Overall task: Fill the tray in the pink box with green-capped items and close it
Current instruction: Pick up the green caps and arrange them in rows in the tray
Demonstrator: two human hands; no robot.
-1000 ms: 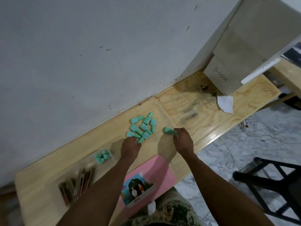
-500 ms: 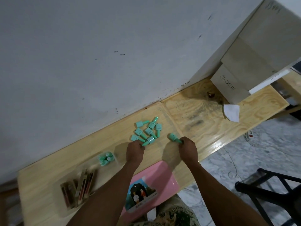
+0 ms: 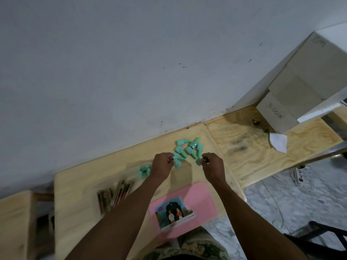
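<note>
Both hands reach over a plywood bench (image 3: 244, 147) set against a grey wall. The left hand (image 3: 161, 168) has its fingers (image 3: 170, 160) curled closed on a green item (image 3: 176, 163) at the 7 o'clock edge of the loose pile (image 3: 189, 149) of green-capped items lying on the bench. The right hand (image 3: 213, 167) sits at the pile's 5 o'clock edge, fingers pinched closed on another green piece (image 3: 198, 161); how firmly it grips is hard to tell. The rest of the pile lies scattered at 12 o'clock from the hands, close to the wall. A small cluster (image 3: 144, 170) of green items stands at 9 o'clock from the left hand, just beside it, seemingly in a clear tray whose edges are blurred. The pink box (image 3: 202, 199) lies flat at 6 o'clock, between the forearms, at the bench's near edge, with a picture label on top. Brown sticks (image 3: 114, 196) lie at 8 o'clock. A white paper (image 3: 278, 142) and pale boxes (image 3: 277, 115) sit at 2 o'clock.
</note>
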